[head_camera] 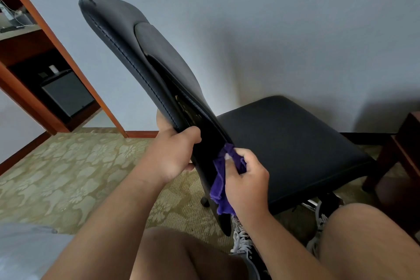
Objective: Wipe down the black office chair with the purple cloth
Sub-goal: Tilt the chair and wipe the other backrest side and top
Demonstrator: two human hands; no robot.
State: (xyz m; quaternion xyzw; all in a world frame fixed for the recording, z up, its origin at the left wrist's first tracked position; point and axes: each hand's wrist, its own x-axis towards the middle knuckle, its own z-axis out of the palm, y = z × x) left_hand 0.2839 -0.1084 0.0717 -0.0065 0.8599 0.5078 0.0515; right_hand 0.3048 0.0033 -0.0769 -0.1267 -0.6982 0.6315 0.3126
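The black office chair [284,143] stands in front of me, seen from behind and to the side, its backrest [141,59] leaning up to the left. My left hand [175,154] grips the lower edge of the backrest, thumb on the near side and fingers wrapped behind it. My right hand [245,179] holds the bunched purple cloth [219,184] and presses it against the back support just below the backrest, beside the seat. Part of the cloth hangs down under my right hand.
My bare knees and laced sneakers [243,241] are at the bottom. A wooden shelf unit [45,57] with a small black box stands at the left. A dark wooden table [404,150] is at the right. Patterned carpet [68,177] covers the floor.
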